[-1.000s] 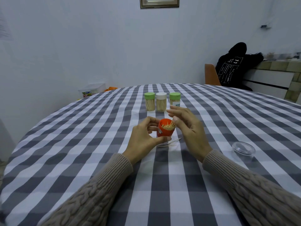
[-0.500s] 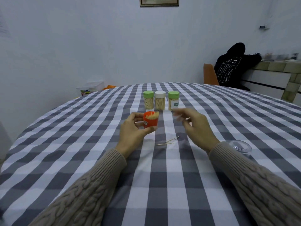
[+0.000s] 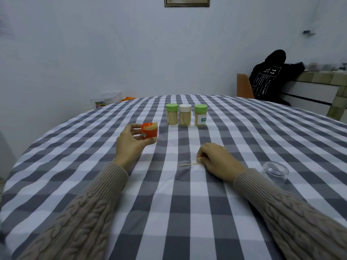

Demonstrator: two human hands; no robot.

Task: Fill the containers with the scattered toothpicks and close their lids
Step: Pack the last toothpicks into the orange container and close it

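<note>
My left hand (image 3: 131, 145) grips an open orange container (image 3: 149, 131) packed with toothpicks, lifted slightly above the checked tablecloth (image 3: 169, 194). Lower and to the right, my right hand (image 3: 216, 160) rests on the cloth with its fingertips pinching loose toothpicks (image 3: 187, 164) that lie there. Three closed containers full of toothpicks stand in a row further back: one with a green lid (image 3: 172, 114), one with a white lid (image 3: 185, 115), and another green-lidded one (image 3: 200, 115) with a label. A clear plastic lid (image 3: 275, 172) lies by my right sleeve.
The round table's edge curves away at the left. An orange chair (image 3: 243, 89) and a person in a black hooded top (image 3: 270, 79) are beyond the far right side. A plastic box (image 3: 106, 100) sits behind the table at the left.
My left hand has carried the orange container left and away from me. My right hand has dropped from mid-air to the cloth and closed its fingertips on the loose toothpicks.
</note>
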